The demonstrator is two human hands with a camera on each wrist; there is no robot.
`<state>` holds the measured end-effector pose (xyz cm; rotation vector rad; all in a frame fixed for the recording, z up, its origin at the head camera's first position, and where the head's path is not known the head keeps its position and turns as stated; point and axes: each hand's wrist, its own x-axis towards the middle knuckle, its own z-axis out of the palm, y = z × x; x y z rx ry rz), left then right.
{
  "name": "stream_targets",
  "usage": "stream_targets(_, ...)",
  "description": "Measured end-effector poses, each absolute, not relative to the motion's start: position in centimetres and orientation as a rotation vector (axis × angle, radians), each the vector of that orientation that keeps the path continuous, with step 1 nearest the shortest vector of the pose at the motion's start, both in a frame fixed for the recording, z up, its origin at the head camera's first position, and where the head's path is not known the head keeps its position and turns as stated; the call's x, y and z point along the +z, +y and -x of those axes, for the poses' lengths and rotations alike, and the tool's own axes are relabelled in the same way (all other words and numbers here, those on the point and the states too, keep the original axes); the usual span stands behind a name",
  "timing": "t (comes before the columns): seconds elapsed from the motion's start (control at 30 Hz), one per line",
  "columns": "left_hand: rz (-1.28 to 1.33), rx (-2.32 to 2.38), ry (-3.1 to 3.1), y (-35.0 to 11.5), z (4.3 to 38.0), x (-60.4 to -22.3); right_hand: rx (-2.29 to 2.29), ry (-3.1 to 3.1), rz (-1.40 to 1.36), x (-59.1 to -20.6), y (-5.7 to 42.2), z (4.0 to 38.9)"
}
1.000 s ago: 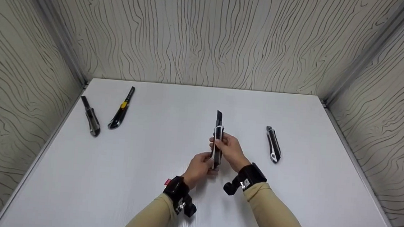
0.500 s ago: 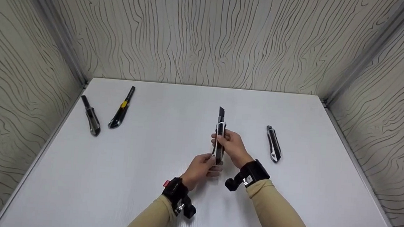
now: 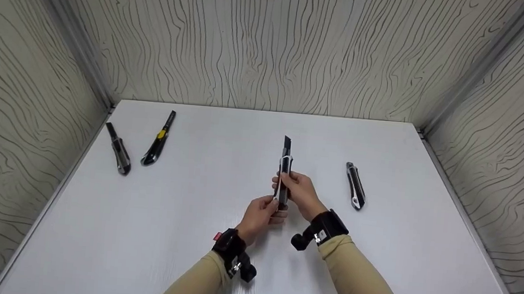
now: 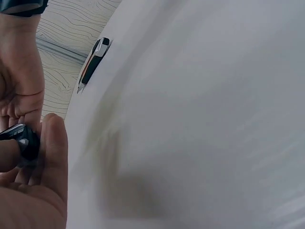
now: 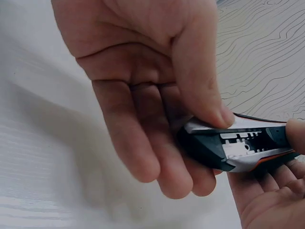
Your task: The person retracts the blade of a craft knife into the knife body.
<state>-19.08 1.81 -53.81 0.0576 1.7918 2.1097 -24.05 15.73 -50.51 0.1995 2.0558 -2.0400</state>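
Observation:
A black and silver-white utility knife (image 3: 284, 167) with orange trim is held over the middle of the table, its dark blade extended and pointing away from me. My right hand (image 3: 304, 193) grips the middle of the handle, thumb on top. Lower down, my left hand (image 3: 255, 217) pinches the rear end between thumb and fingers. In the right wrist view the handle (image 5: 236, 150) shows its slot, with my left thumb (image 5: 202, 95) on its edge. In the left wrist view only the dark rear end (image 4: 29, 143) shows between the fingers.
A similar knife (image 3: 356, 187) lies to the right on the white table (image 3: 166, 233). At the far left lie a grey-brown knife (image 3: 120, 154) and a black-and-yellow one (image 3: 155, 145). Wood-grain panels (image 3: 270, 45) close off the back and sides.
Both hands and the held knife have shifted slightly away from me, and the left fingers have adjusted around the rear end. The knives on the table have not moved.

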Motion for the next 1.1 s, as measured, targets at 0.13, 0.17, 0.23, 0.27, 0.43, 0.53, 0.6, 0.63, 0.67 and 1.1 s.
stream_targets(0.13,-0.062,2.115,1.775,1.87,19.06,-53.79,-2.036,2.035,-0.194,-50.62,15.72,24.06)
stream_targets(0.17,-0.065,2.120,1.767,1.89,19.03,-53.79,-2.036,2.030,-0.188,-50.64,15.74,24.03)
stream_targets(0.23,-0.072,2.121,1.766,1.93,18.97,-53.78,-2.042,2.020,-0.181,-50.68,15.75,24.01)
stream_targets(0.27,-0.075,2.121,1.763,1.96,18.95,-53.77,-2.049,2.017,-0.178,-50.70,15.76,23.99)
stream_targets(0.43,-0.068,2.105,1.772,2.07,18.84,-53.64,-2.066,2.032,-0.183,-50.88,15.78,23.93)
stream_targets(0.53,-0.067,2.100,1.780,2.13,18.85,-53.64,-2.074,2.041,-0.187,-50.97,15.75,23.91)
stream_targets(0.6,-0.064,2.102,1.776,2.16,18.87,-53.68,-2.082,2.043,-0.179,-51.08,15.73,23.94)
stream_targets(0.63,-0.064,2.106,1.775,2.15,18.88,-53.69,-2.084,2.044,-0.178,-51.11,15.71,23.95)
stream_targets(0.67,-0.069,2.107,1.780,2.15,18.88,-53.72,-2.086,2.043,-0.177,-51.14,15.69,23.96)
stream_targets(1.1,-0.047,2.094,1.816,2.19,18.98,-53.99,-2.093,2.048,-0.140,-51.27,15.61,23.83)
